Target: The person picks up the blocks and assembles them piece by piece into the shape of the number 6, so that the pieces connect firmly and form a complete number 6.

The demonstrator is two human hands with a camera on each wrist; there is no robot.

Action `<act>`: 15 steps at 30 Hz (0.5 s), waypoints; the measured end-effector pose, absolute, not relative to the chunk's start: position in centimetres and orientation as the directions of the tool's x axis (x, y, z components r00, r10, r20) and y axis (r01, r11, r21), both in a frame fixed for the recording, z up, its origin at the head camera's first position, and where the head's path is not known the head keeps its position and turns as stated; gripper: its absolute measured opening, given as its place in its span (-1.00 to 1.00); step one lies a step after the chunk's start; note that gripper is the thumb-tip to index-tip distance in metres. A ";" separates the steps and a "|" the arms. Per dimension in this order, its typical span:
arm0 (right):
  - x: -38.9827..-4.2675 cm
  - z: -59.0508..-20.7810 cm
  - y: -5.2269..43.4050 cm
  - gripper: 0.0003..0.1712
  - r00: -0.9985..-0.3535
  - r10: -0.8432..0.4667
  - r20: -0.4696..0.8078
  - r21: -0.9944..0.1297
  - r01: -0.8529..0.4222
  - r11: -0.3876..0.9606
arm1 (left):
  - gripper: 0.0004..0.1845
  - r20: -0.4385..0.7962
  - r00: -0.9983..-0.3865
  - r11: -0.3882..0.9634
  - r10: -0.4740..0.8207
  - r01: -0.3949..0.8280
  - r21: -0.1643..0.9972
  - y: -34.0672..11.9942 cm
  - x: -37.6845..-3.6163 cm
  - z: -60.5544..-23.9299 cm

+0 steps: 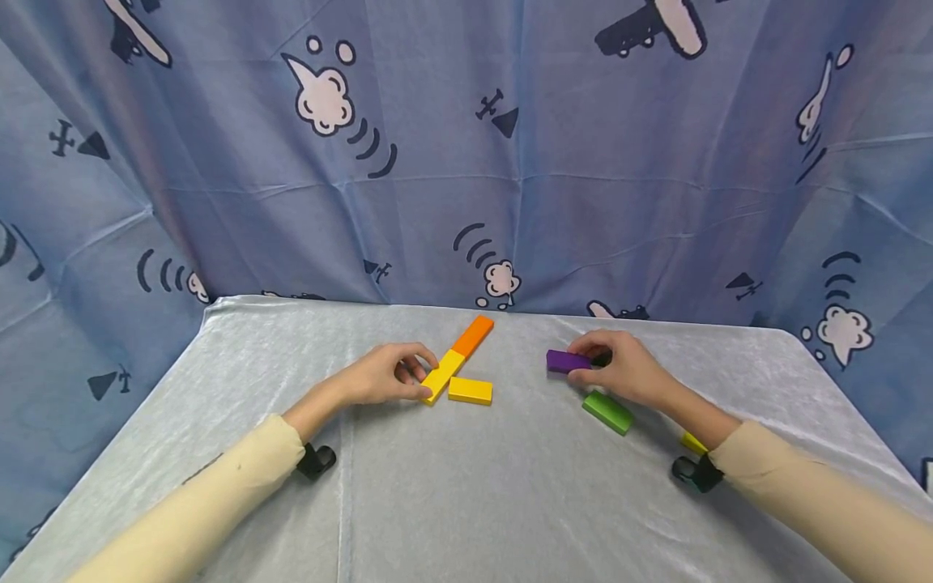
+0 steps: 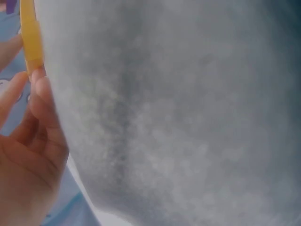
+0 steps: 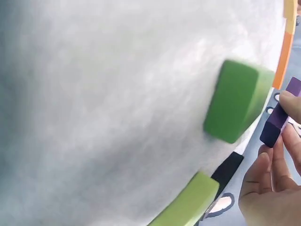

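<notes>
— Blocks first: where do they lie?

— On the grey velvety table cloth. A long yellow block lies on a slant, and an orange block continues its line at the far end, end to end with it. A second yellow block lies flat just beside the near end of the slanted one, on its right.

— And the left hand?

— The left hand rests on the cloth at the near end of the long yellow block, fingers curled, with thumb and fingertips touching the block's end. The left wrist view shows a fingertip against the end of that yellow block.

— The right hand?

— The right hand pinches a purple block by its right end, between thumb and fingers. Whether the block's free end touches the cloth, I cannot tell. The right wrist view shows the purple block between the fingertips.

— What else is near it?

— A green block lies on the cloth just in front of the right hand, apart from the purple one. A yellow-green piece peeks out beside the right wrist. Behind the table hangs a blue curtain printed with planes and clouds.
</notes>
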State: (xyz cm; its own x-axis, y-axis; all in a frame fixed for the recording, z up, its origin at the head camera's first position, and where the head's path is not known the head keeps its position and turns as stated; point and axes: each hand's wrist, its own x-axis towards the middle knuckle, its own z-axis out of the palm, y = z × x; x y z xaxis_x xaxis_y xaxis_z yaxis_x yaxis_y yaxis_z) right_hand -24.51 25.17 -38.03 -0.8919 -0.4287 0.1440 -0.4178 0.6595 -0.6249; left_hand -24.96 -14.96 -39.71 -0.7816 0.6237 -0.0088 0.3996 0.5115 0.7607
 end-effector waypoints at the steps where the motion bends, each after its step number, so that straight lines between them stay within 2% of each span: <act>1: -24.4 -38.0 25.1 -0.63 -0.891 -0.430 0.148 -0.627 -0.421 0.655 | -0.60 -0.008 -0.781 0.510 0.624 0.400 0.762 -15.0 -25.0 -39.7; 15: -21.8 -38.3 23.6 -0.67 -0.878 -0.457 0.146 -0.652 -0.432 0.623 | -0.60 -0.003 -0.779 0.505 0.627 0.404 0.762 -15.0 -24.9 -39.7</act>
